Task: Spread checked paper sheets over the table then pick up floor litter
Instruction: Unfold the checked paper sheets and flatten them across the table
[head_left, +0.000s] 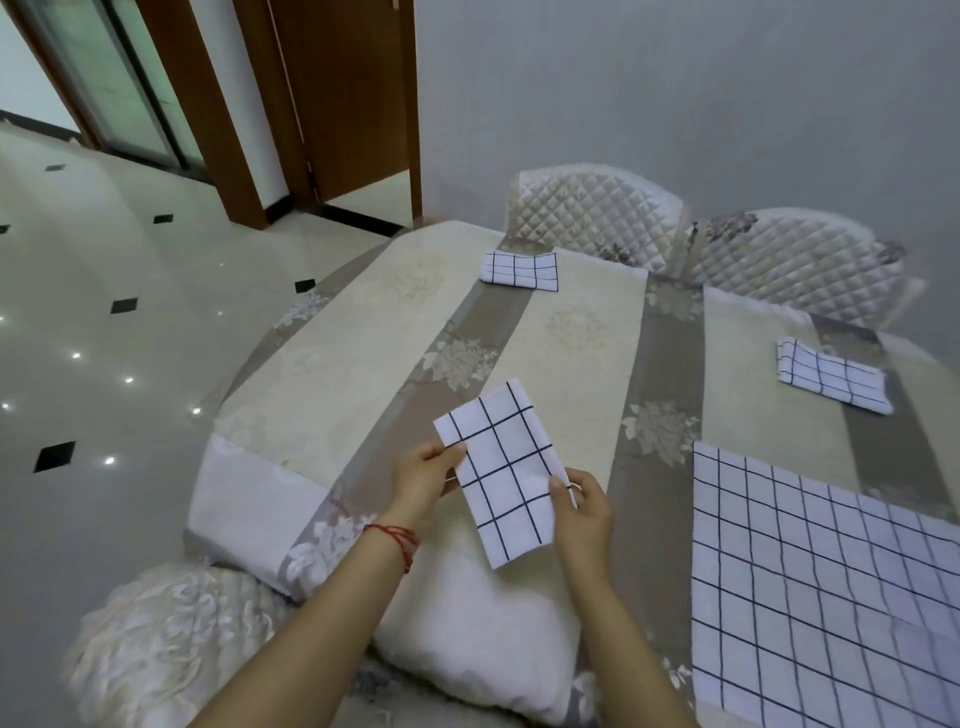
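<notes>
Left hand (423, 470) and right hand (582, 504) pinch opposite edges of a folded checked sheet (501, 473) above the table (363, 322), apparently to unfold it; one spread sheet (831, 571) lies right; two folded ones wait beyond.

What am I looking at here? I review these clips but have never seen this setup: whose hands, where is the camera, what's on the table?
There is no machine. One camera worn on a person's head looks down at their bare hands. The left hand and right hand hold a folded checked sheet above the table. On the table, one sheet lies spread at the right, and two folded ones lie farther off: one near the chairs, one at the right. A cushion sits below the hands.
</notes>
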